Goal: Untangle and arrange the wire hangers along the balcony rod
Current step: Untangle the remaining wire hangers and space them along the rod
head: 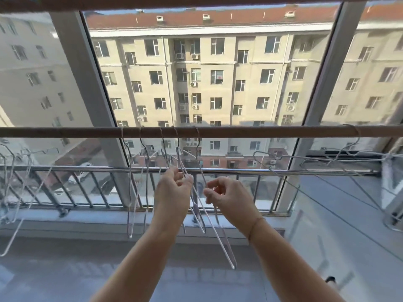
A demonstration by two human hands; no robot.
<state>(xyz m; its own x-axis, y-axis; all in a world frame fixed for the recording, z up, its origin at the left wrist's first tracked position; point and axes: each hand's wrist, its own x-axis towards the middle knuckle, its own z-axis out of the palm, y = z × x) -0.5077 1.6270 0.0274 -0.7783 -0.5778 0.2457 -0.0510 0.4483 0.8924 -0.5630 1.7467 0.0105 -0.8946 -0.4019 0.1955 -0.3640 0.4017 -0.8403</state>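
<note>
My left hand [174, 190] grips thin white wire hangers [232, 263] hung on the brown balcony rod [261, 131]; my right hand [226, 198] pinches one wire.

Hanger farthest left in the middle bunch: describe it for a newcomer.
Find the brown balcony rod crossing the window. Five wire hangers hook over its middle, above the left hand and right hand. Yours is the leftmost hanger, hanging clear of both.

Brown balcony rod [239, 131] carries pale silvery-white wire hangers [233, 263]. Beyond the rod stands a beige apartment block [248, 70] with a rust-red roof [218, 17]. Below the rod, a grey metal railing [98, 169] of vertical bars.
</note>
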